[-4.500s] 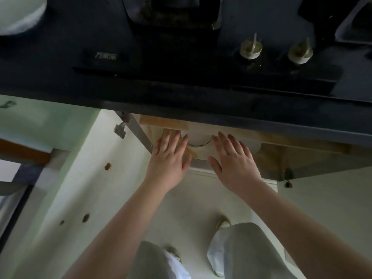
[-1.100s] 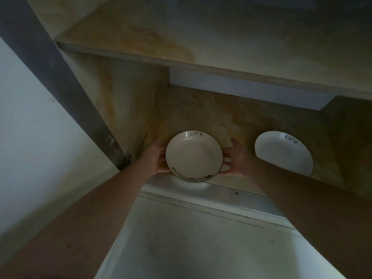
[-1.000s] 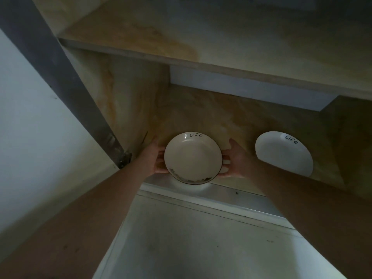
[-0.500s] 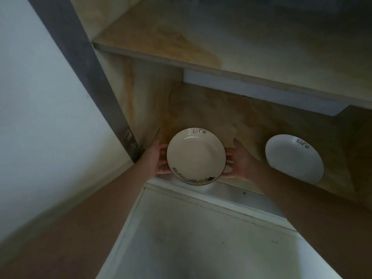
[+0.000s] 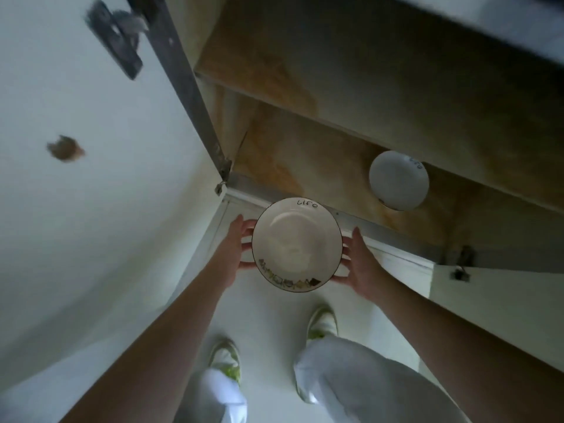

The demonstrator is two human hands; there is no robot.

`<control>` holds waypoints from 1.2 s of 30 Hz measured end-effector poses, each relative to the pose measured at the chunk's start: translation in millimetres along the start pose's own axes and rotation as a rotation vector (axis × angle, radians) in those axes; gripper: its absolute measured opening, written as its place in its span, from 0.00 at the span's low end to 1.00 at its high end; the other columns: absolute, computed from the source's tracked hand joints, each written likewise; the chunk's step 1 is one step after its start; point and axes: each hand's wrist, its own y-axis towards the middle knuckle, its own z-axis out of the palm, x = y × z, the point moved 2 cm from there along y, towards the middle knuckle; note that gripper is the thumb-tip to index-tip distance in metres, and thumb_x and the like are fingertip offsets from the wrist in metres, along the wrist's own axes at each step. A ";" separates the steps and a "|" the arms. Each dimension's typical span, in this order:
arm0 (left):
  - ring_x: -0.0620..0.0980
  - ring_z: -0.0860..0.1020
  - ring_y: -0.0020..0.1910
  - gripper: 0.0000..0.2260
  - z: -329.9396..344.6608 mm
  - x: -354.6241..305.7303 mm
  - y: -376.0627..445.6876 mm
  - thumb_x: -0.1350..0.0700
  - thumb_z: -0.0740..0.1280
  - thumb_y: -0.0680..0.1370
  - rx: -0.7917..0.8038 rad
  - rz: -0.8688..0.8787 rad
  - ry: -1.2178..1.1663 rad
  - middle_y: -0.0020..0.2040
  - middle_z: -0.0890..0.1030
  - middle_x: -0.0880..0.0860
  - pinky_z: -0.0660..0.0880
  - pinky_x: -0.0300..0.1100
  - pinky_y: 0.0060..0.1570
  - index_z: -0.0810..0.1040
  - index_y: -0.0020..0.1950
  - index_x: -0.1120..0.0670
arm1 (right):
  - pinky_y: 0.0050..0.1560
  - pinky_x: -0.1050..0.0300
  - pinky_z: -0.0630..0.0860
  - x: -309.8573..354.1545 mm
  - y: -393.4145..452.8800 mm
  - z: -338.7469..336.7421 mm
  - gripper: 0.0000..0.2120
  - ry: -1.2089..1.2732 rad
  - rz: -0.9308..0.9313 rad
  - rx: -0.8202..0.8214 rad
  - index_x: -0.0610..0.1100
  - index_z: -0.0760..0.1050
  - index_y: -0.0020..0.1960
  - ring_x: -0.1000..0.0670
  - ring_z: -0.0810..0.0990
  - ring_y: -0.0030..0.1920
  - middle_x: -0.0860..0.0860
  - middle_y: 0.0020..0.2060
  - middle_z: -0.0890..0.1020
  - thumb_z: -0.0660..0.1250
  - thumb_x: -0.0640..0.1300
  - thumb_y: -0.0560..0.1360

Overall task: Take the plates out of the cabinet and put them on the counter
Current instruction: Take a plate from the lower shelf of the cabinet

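A cream plate [image 5: 296, 244] with a dark rim, the word "life" and a pattern along its near edge is held level in front of the cabinet, above the floor. My left hand [image 5: 236, 247] grips its left edge and my right hand [image 5: 357, 264] grips its right edge. A second white plate [image 5: 398, 180], also marked "life", lies on the wooden bottom shelf of the cabinet [image 5: 305, 166], to the right and further in.
The open white cabinet door [image 5: 91, 178] stands at my left with its hinge at the top. Another door [image 5: 503, 300] hangs open at the right. An upper wooden shelf [image 5: 366, 71] runs above the bottom one. My legs and shoes [image 5: 322, 325] stand on the pale floor below.
The cream plate has come out of the cabinet toward me and now hangs over the floor in both hands. My view has pulled back and tilted down, showing my feet.
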 end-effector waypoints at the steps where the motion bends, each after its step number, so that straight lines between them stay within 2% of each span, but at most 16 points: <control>1: 0.54 0.75 0.61 0.25 -2.8 0.7 -23.0 0.38 0.46 0.83 0.000 -0.018 -0.006 0.63 0.76 0.52 0.76 0.56 0.54 0.76 0.64 0.49 | 0.55 0.38 0.75 -3.1 -24.0 -0.6 0.27 -0.009 0.009 0.010 0.50 0.73 0.61 0.45 0.73 0.64 0.48 0.61 0.76 0.48 0.66 0.79; 4: 0.56 0.74 0.63 0.24 -11.6 -3.3 -89.9 0.38 0.46 0.83 -0.011 -0.079 -0.026 0.65 0.74 0.53 0.76 0.60 0.57 0.76 0.63 0.48 | 0.58 0.39 0.74 -10.6 -94.5 0.0 0.29 -0.001 0.044 0.017 0.50 0.70 0.67 0.45 0.71 0.66 0.48 0.64 0.75 0.48 0.67 0.78; 10: 0.52 0.77 0.59 0.22 -29.7 -39.0 -220.5 0.40 0.47 0.83 -0.028 -0.147 -0.113 0.64 0.77 0.52 0.75 0.58 0.56 0.78 0.59 0.45 | 0.47 0.46 0.77 -3.4 -233.7 12.1 0.30 0.014 0.048 0.002 0.48 0.68 0.70 0.46 0.72 0.66 0.48 0.66 0.74 0.48 0.66 0.78; 13: 0.53 0.76 0.61 0.22 -42.3 -63.7 -283.5 0.41 0.46 0.83 -0.009 -0.124 -0.111 0.64 0.77 0.52 0.76 0.53 0.51 0.78 0.61 0.46 | 0.53 0.43 0.77 4.9 -297.9 22.2 0.29 0.018 0.017 -0.006 0.50 0.70 0.68 0.47 0.72 0.66 0.49 0.65 0.75 0.48 0.66 0.79; 16: 0.54 0.74 0.65 0.22 -57.1 -85.8 -337.6 0.42 0.46 0.83 0.020 -0.116 -0.103 0.67 0.76 0.52 0.74 0.54 0.54 0.76 0.65 0.47 | 0.56 0.40 0.76 8.4 -356.6 34.3 0.29 0.019 -0.015 0.003 0.50 0.72 0.68 0.46 0.74 0.64 0.49 0.63 0.77 0.48 0.66 0.79; 18: 0.54 0.74 0.65 0.22 -67.9 -99.0 -369.7 0.42 0.47 0.83 0.048 -0.077 -0.104 0.67 0.76 0.52 0.74 0.54 0.55 0.75 0.66 0.47 | 0.52 0.42 0.78 11.6 -391.9 40.8 0.26 0.027 -0.063 0.010 0.52 0.74 0.64 0.48 0.76 0.61 0.51 0.60 0.78 0.48 0.66 0.79; 21: 0.53 0.76 0.62 0.23 -80.2 -120.4 -416.3 0.43 0.46 0.83 0.076 -0.037 -0.082 0.63 0.79 0.52 0.77 0.51 0.47 0.80 0.60 0.43 | 0.47 0.45 0.80 19.1 -444.7 48.5 0.22 0.058 -0.088 0.033 0.54 0.78 0.57 0.48 0.80 0.56 0.51 0.55 0.82 0.50 0.63 0.80; 24: 0.52 0.78 0.59 0.23 -89.8 -147.2 -449.8 0.41 0.47 0.82 0.094 0.001 -0.055 0.59 0.81 0.51 0.79 0.49 0.41 0.83 0.55 0.40 | 0.47 0.44 0.80 26.9 -487.2 53.4 0.17 0.112 -0.136 0.048 0.50 0.79 0.57 0.46 0.81 0.52 0.47 0.53 0.83 0.56 0.57 0.81; 27: 0.52 0.79 0.58 0.23 -89.5 -179.6 -473.3 0.41 0.48 0.82 0.107 0.076 -0.030 0.59 0.80 0.53 0.80 0.51 0.40 0.83 0.57 0.42 | 0.51 0.41 0.79 45.0 -524.1 56.7 0.14 0.110 -0.213 0.017 0.49 0.78 0.60 0.44 0.79 0.56 0.47 0.56 0.81 0.60 0.51 0.79; 31: 0.54 0.79 0.56 0.24 -69.1 -218.1 -504.2 0.43 0.48 0.83 0.167 0.172 0.024 0.58 0.80 0.55 0.81 0.52 0.40 0.84 0.54 0.41 | 0.57 0.35 0.76 63.7 -567.0 41.4 0.13 0.134 -0.322 -0.003 0.50 0.79 0.59 0.43 0.78 0.59 0.47 0.58 0.80 0.60 0.48 0.79; 36: 0.52 0.80 0.53 0.24 -25.9 -240.8 -544.5 0.42 0.48 0.82 0.231 0.251 0.106 0.53 0.83 0.52 0.81 0.52 0.40 0.84 0.55 0.43 | 0.50 0.41 0.81 65.0 -612.1 -5.5 0.14 0.094 -0.469 0.006 0.54 0.82 0.56 0.44 0.78 0.59 0.49 0.58 0.81 0.58 0.47 0.80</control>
